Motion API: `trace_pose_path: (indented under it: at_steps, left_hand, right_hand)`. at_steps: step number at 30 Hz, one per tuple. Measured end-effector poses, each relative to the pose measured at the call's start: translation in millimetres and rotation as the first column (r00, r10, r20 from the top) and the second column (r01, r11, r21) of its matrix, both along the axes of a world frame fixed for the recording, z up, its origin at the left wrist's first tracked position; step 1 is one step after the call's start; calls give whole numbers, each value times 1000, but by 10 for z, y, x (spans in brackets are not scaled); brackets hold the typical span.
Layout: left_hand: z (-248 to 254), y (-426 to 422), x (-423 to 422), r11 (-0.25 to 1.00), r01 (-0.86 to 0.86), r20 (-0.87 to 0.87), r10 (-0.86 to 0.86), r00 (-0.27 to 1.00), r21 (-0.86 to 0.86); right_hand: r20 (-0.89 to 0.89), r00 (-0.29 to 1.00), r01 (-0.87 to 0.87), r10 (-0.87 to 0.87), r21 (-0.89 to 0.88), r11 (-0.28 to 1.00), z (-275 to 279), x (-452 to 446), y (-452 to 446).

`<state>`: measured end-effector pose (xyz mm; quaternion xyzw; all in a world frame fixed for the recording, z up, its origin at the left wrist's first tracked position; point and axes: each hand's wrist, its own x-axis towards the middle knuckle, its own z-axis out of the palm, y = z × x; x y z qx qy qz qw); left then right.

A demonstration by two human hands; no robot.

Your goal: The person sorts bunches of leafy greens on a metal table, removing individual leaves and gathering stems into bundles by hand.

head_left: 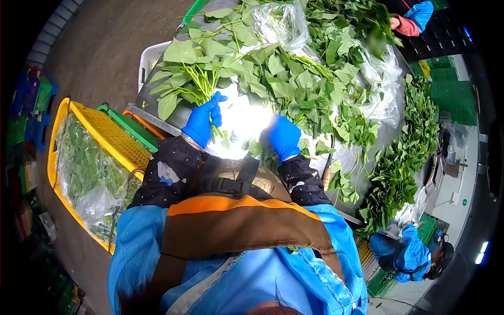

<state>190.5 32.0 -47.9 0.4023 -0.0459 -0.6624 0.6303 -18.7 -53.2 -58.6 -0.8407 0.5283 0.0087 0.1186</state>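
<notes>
My left hand (202, 123), in a blue glove, is closed around the stems of a bunch of leafy greens (181, 79). Its broad leaves fan out above the fist, and the cut stem ends poke out below it. To the right, my gloved right hand (284, 137) is low over the work table beside the loose greens (294, 86). Strong glare and blur hide its fingers, so I cannot tell whether it grips anything. Between both hands lies a brightly lit white patch (242, 118) with a few leaf scraps on it.
A yellow crate (100, 134) with bagged greens stands at left, beside green and orange crates. Clear plastic bags (283, 26) lie among the piled greens. A dense row of greens (404, 152) runs along the right. Co-workers in blue (412, 254) are at lower right and upper right.
</notes>
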Motion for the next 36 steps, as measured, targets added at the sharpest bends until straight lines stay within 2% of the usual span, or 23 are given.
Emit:
trace_pose_path:
  at_steps: [3, 4, 5, 7, 8, 9, 11, 16, 17, 19, 20, 22, 23, 25, 29, 31, 33, 34, 35, 36]
  left_hand:
    - [30, 8, 8, 1000, -2, 28, 2, 1000, 15]
    - [37, 24, 5, 1000, -3, 35, 3, 999, 21]
    - [5, 30, 0, 1000, -11, 6, 11, 1000, 1]
    - [-30, 11, -24, 999, -17, -50, 15, 999, -44]
    - [-17, 4, -58, 1000, -9, -21, 9, 1000, -13]
    - [69, -12, -118, 1000, -4, 8, 4, 1000, 16]
    - [164, -49, -184, 998, 10, 49, -13, 999, 56]
    - [203, -74, -346, 996, 48, 176, -61, 983, 79]
    - [213, -93, -407, 996, 43, 212, -58, 976, 77]
    - [254, -155, -463, 969, 203, 306, -238, 922, 143]
    - [251, -189, -496, 960, 231, 302, -270, 914, 160]
    - [275, -251, -558, 952, 253, 243, -290, 926, 173]
    - [118, -277, -555, 931, 279, 299, -342, 891, 234]
    - [213, -272, -565, 922, 348, 327, -386, 863, 170]
    - [-135, -310, -587, 925, 376, 397, -327, 858, -50]
    - [159, -325, -587, 984, 176, 168, -177, 970, 21]
    - [86, -328, -455, 1000, 11, 175, -14, 984, 16]
    - [31, -379, -257, 993, 15, 262, -46, 964, 116]
    - [1, -421, -125, 977, 7, 343, -82, 936, 213]
    - [127, -412, -82, 990, -35, 295, -7, 956, 136]
  right_hand:
    - [271, 941, 133, -204, 258, 957, 175, -146, -156]
    - [605, 702, -89, -376, 599, 796, 342, -175, -236]
    - [639, 405, -270, -654, 767, 582, 550, -258, -247]
    - [614, 59, -439, -787, 724, 532, 631, -354, -275]
    - [653, 96, -308, -752, 738, 601, 543, -340, -338]
    - [690, 187, -285, -699, 719, 634, 510, -343, -374]
    - [597, 108, -269, -795, 787, 555, 445, -375, -284]
    - [702, 224, -93, -676, 706, 702, 527, -336, -58]
    - [737, 159, -127, -657, 676, 726, 563, -275, 9]
    - [817, 205, -120, -539, 567, 815, 473, -204, 74]
    - [825, 268, -121, -498, 542, 832, 470, -185, 108]
    - [840, 462, -124, -285, 379, 917, 586, -115, 192]
    - [813, 553, -164, -183, 321, 933, 655, -89, 229]
    - [766, 634, -185, -100, 276, 943, 706, -12, 304]
    - [766, 641, -290, 40, 194, 937, 718, 35, 350]
    - [767, 635, -355, 89, 188, 916, 731, 16, 358]
    - [772, 625, -432, 116, 218, 875, 757, -60, 372]
    - [812, 584, -496, 6, 351, 794, 822, -146, 389]
    - [860, 446, -433, -249, 451, 781, 736, -237, 408]
    - [833, 271, -390, -483, 554, 736, 628, -325, 398]
